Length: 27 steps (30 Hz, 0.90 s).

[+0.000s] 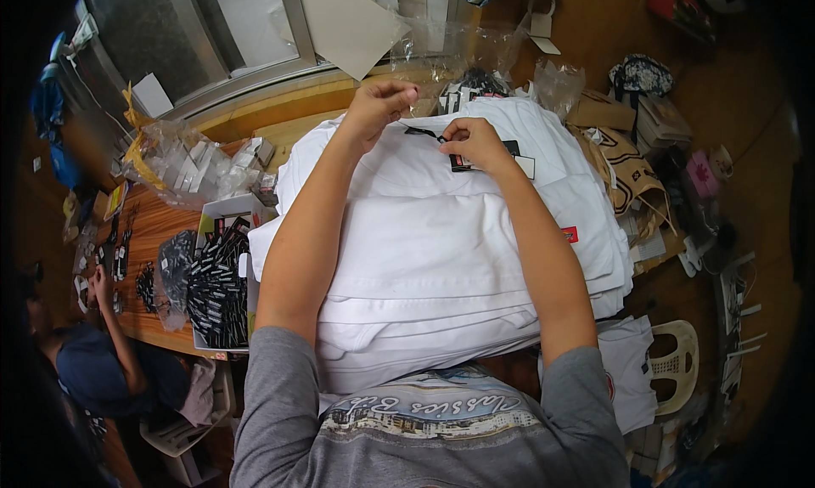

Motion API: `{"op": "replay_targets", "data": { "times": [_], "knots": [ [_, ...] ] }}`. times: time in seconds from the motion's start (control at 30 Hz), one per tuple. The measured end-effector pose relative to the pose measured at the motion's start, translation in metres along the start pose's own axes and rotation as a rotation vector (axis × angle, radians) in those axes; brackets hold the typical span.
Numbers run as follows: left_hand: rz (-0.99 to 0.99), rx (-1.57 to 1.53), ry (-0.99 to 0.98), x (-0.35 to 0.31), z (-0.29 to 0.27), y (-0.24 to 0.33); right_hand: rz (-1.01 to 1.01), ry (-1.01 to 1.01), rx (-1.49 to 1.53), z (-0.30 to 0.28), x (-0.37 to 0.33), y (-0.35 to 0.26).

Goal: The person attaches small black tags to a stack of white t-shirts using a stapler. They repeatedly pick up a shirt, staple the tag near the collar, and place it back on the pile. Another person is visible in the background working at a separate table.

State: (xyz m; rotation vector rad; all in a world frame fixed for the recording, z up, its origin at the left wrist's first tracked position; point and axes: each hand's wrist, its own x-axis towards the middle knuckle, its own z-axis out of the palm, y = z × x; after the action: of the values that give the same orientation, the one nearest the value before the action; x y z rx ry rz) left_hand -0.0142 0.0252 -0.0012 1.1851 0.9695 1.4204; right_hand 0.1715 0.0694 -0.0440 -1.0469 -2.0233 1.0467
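Observation:
Both arms reach across a thick stack of folded white shirts (pixel 424 250). At its far side, my right hand (pixel 477 144) is closed on a black hang tag (pixel 461 163), with a short black cord (pixel 420 132) running from its fingertips toward the left. My left hand (pixel 378 114) is raised a little above the shirts, thumb and fingers pinched together. A thin, pale strand seems to hang at those fingertips, too small to make out. A white card (pixel 525 165) lies beside the right hand, partly hidden by it. The top shirt has a small red label (pixel 570 234).
To the left, a box (pixel 246 206) and a clear bag (pixel 174 271) hold black tags on a wooden table (pixel 144 327). Another person (pixel 110 361) works there. A plastic bag of white pieces (pixel 191 161) lies behind. At the right stands a beige chair (pixel 677 365).

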Motion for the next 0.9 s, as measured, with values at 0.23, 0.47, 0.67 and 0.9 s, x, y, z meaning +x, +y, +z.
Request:
{"op": "replay_targets", "data": {
  "times": [0.23,0.47,0.67,0.9],
  "knots": [
    [0.348,0.886,-0.18,-0.006,0.022,-0.015,0.056,-0.063,0.086,-0.007,-0.005,-0.003],
    [0.329,0.873,-0.15,-0.008,0.027,-0.016,-0.002,0.001,0.069,-0.005,-0.005,-0.002],
    [0.352,0.863,-0.133,-0.007,0.029,-0.019,-0.017,0.013,0.054,-0.004,-0.007,-0.001],
    [0.355,0.87,-0.142,-0.008,0.031,-0.02,0.04,0.007,0.026,-0.006,-0.01,-0.009]
  ]
}}
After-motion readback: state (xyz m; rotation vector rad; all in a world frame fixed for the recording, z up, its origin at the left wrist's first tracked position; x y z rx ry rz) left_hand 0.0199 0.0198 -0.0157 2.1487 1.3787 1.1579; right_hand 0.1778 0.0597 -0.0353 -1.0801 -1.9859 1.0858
